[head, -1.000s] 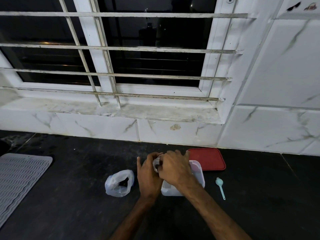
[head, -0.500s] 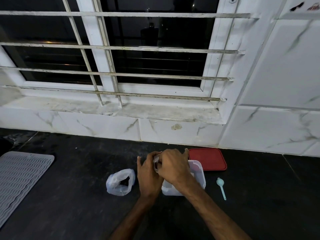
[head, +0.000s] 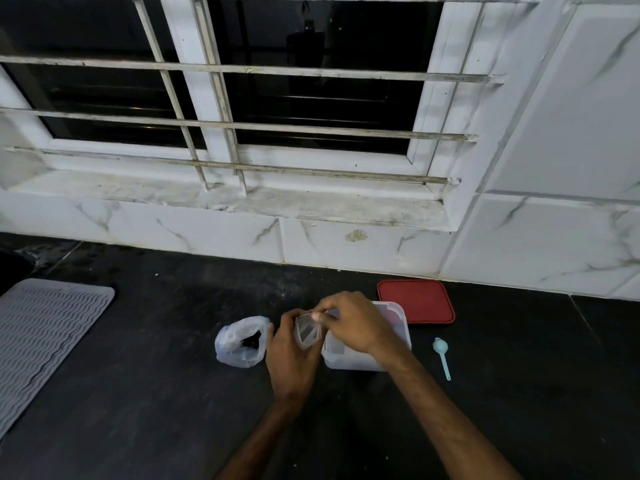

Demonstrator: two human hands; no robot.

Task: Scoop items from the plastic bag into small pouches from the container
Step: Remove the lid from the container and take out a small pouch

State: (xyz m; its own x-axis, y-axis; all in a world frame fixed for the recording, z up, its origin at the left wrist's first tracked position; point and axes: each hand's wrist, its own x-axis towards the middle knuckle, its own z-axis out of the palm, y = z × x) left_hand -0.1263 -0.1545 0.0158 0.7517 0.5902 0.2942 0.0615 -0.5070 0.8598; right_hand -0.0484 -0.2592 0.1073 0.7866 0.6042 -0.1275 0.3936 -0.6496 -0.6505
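Since the pouch (head: 306,332) is thin, floppy film, I'd grab it by the mouth edges, which is what's happening lower center: left hand (head: 291,356) holds its body, right hand (head: 353,323) pinches the rim. Just left, bag (head: 239,344) has dark stuff; tub (head: 360,362) looks to hold more pouches.

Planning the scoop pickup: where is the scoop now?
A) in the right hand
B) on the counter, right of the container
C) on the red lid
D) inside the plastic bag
B: the light blue scoop lies flat on the dark counter, just right of the white container.
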